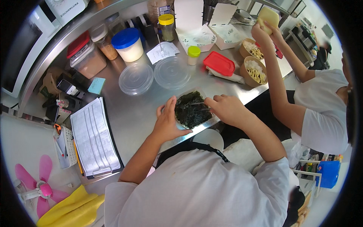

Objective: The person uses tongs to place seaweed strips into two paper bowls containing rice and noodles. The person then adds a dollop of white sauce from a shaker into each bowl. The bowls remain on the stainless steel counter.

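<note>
A clear square plastic container (180,123) holding dark green dried seaweed sheets (191,113) is at the table's front edge. My left hand (167,122) is curved round its left side, thumb along the near edge and fingers up the far side. My right hand (227,109) is closed on slim metal tongs (202,103), whose two thin prongs reach over the seaweed. The tips of the tongs are hard to make out against the dark sheets. Beyond my hands lie two round clear plastic lids (172,72).
At right, a co-worker's hands (267,34) hold a pale yellow squeeze bottle (268,19) above paper bowls of rice and strips (255,72). Lidded tubs (128,44), a red-lidded container (219,63) and open white boxes (196,38) stand behind. A clipboard (94,136) lies left.
</note>
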`<state>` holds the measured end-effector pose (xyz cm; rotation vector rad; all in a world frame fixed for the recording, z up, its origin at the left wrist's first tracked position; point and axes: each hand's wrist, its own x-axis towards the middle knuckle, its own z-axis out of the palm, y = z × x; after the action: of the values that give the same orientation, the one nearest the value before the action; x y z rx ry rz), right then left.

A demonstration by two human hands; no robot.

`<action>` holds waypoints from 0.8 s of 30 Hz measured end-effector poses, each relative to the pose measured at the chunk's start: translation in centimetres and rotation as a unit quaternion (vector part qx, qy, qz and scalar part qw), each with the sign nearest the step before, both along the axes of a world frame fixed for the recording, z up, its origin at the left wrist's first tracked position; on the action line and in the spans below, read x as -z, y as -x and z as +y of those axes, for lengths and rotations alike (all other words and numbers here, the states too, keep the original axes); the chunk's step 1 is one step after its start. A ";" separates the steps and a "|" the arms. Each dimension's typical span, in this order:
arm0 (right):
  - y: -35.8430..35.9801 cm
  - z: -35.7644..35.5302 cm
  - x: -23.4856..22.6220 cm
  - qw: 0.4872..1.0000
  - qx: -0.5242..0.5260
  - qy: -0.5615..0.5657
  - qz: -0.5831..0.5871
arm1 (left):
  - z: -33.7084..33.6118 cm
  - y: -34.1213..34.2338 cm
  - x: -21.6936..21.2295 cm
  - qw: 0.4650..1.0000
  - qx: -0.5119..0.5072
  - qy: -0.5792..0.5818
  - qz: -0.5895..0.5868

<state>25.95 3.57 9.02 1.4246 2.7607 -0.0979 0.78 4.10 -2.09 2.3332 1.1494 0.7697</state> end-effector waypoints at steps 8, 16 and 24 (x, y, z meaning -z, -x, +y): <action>0.1 -0.4 0.6 0.995 -0.043 -0.059 -0.067 | 0.0 0.0 0.2 1.000 0.012 -0.016 -0.014; -1.4 -1.0 0.5 0.997 -0.005 -0.048 0.059 | 0.0 0.0 0.2 0.999 0.013 -0.010 -0.030; -2.7 -0.6 0.9 0.972 0.075 0.037 0.218 | 0.0 -0.1 0.1 1.000 -0.003 -0.016 0.005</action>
<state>28.61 2.95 8.13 1.7738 2.9232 -0.5786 0.85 4.05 -2.17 2.3640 1.1559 0.7857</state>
